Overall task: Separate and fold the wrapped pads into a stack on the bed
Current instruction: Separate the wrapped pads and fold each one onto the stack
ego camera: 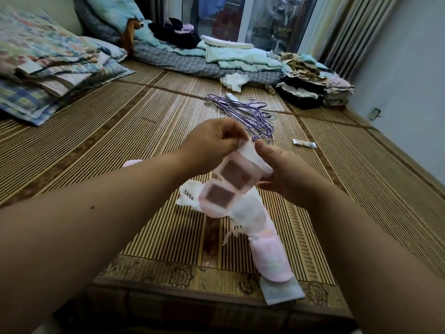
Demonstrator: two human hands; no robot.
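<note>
Fingers of my left hand (214,138) pinch the top edge of a long chain of pink-and-white wrapped pads (237,179), and my right hand (284,172) closes its grip on the same top edge from the other side, thumb tip just beside the left fingers. Both grips are narrow, shut on the thin white wrapper. The chain hangs from my hands above the bed, its long axis running from the top end at my fingers down and toward me, slanting a little right. Two square brownish patches show on the upper segments, which face me. The lower end, a soft pink wrapped pad (269,256), lies on the striped woven bamboo mat (120,131) covering the bed, with a pale blue-white flat wrapper (281,291) touching its near end at the mat's patterned border. A crumpled white wrapper piece (187,196) lies on the mat under the chain. Beyond my hands lies a tangle of purple wire hangers (243,112), and to their right a small silver-white sachet (304,143). Folded clothes (313,85) are piled at the far right, folded quilts (48,68) at the far left.
</note>
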